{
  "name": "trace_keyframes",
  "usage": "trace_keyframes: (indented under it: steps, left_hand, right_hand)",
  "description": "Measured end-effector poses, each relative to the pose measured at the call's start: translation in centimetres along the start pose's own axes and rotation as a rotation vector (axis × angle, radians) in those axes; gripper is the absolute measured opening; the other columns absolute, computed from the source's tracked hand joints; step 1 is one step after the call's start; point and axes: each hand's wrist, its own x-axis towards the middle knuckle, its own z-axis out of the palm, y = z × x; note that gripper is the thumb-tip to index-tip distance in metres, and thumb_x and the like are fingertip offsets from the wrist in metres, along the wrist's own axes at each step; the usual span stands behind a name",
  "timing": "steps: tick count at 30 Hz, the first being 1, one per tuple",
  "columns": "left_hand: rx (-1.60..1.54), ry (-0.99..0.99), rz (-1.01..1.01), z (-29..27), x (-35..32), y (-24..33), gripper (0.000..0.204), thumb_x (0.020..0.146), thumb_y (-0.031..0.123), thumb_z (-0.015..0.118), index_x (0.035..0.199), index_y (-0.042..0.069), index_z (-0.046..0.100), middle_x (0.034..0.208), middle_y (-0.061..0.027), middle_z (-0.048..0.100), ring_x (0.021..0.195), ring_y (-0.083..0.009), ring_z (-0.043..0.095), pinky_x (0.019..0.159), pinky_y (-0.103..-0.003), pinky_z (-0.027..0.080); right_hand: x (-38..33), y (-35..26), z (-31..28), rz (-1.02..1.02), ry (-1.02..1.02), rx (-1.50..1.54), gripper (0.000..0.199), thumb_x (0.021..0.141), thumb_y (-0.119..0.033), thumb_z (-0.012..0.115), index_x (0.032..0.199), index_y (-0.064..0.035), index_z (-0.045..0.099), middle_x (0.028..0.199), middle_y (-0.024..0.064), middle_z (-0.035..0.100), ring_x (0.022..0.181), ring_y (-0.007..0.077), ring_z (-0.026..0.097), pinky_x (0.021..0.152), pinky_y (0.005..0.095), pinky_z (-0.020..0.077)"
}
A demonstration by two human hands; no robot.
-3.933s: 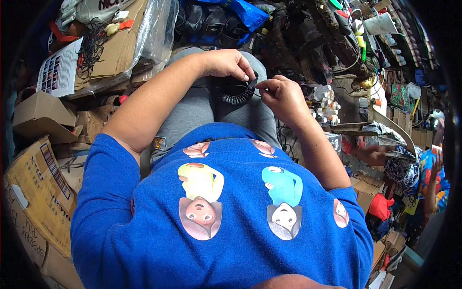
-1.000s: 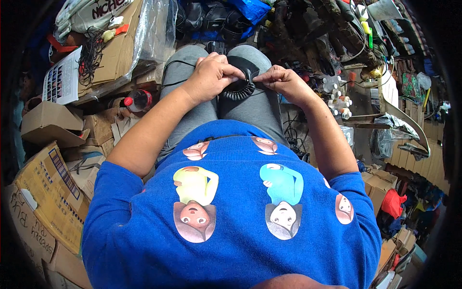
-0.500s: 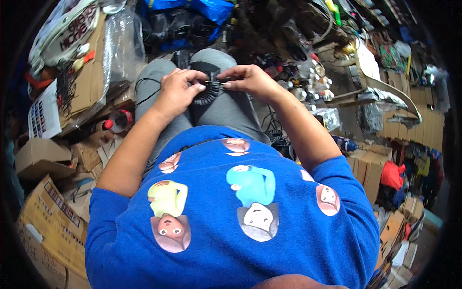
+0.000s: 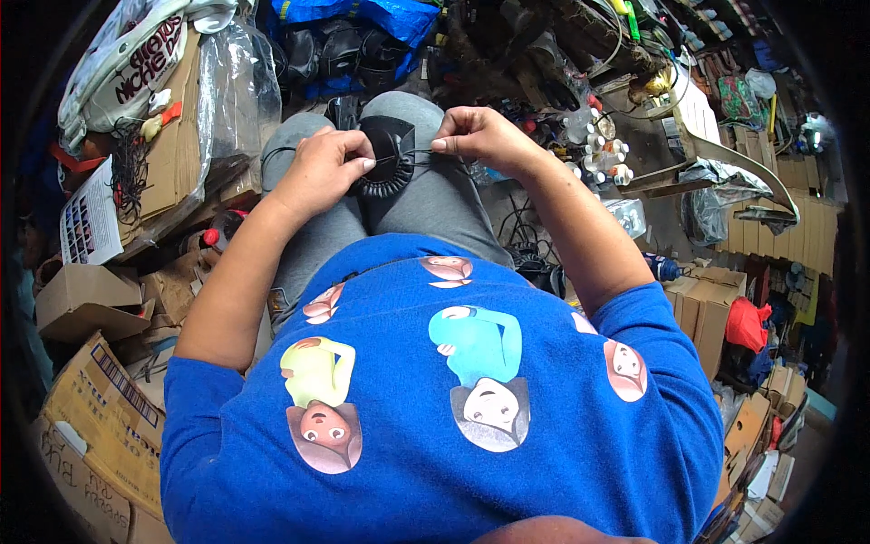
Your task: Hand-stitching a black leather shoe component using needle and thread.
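On my lap rests a black piece (image 4: 385,150) that looks like a shoe upper, with a ridged, pleated curved edge facing me. My left hand (image 4: 324,168) is at its left side, thumb and forefinger pinched together by the edge. A dark thread (image 4: 419,150) runs above the piece toward my right hand (image 4: 480,138), which pinches it a short way to the right. Whether a needle is in either pinch is too small to tell.
White-capped bottles (image 4: 603,159) crowd the floor to the right, near a curved pale frame (image 4: 761,177). Cardboard boxes (image 4: 86,304) and a red-capped bottle (image 4: 213,238) lie at left. Black shoes (image 4: 335,50) on a blue bag (image 4: 399,18) stand ahead.
My hands have moved apart: the left slightly left, the right a little right and up. The thread now stretches between them, and more of the black piece shows.
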Motion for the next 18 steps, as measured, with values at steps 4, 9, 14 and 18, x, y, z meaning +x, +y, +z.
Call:
trace_keyframes:
  steps: [4,9,14,18]
  left_hand:
    - [-0.066,-0.048,-0.009,1.0,0.4,0.6,0.011,0.080,0.005,0.057,0.090,0.002,0.057,0.078,-0.0140,0.061,0.075,-0.0287,0.060,0.069,-0.037,0.046]
    - [-0.025,-0.071,0.121,1.3,1.2,0.6,0.011,0.083,0.008,0.054,0.092,0.004,0.059,0.084,-0.0170,0.063,0.083,-0.0356,0.060,0.071,-0.042,0.047]
    - [0.074,-0.075,0.221,1.6,1.5,0.5,0.009,0.084,0.009,0.054,0.090,0.005,0.058,0.082,-0.0171,0.061,0.082,-0.0372,0.058,0.071,-0.044,0.045]
    - [0.102,-0.067,0.207,1.9,1.3,0.4,0.014,0.081,0.012,0.053,0.091,0.009,0.062,0.080,-0.0159,0.064,0.080,-0.0367,0.061,0.070,-0.045,0.048]
  right_hand:
    - [-1.1,0.5,1.4,-0.149,0.109,-0.378,0.019,0.080,-0.017,0.072,0.089,-0.0029,0.063,0.079,-0.0027,0.060,0.078,0.0071,0.054,0.073,0.0225,0.0434]
    - [-4.0,-0.3,-0.2,0.002,0.119,-0.165,0.017,0.084,-0.020,0.068,0.087,-0.0032,0.064,0.082,-0.0021,0.061,0.079,0.0065,0.053,0.074,0.0227,0.0429]
    - [-0.9,-1.3,-1.7,-0.201,0.327,-0.748,0.016,0.080,-0.018,0.067,0.089,-0.0052,0.065,0.091,0.0091,0.058,0.082,0.0213,0.059,0.073,0.0330,0.0483]
    - [-1.1,-1.9,-1.1,-0.336,0.510,-0.936,0.015,0.078,-0.019,0.067,0.088,-0.0070,0.066,0.092,0.0100,0.060,0.086,0.0277,0.059,0.076,0.0367,0.0477]
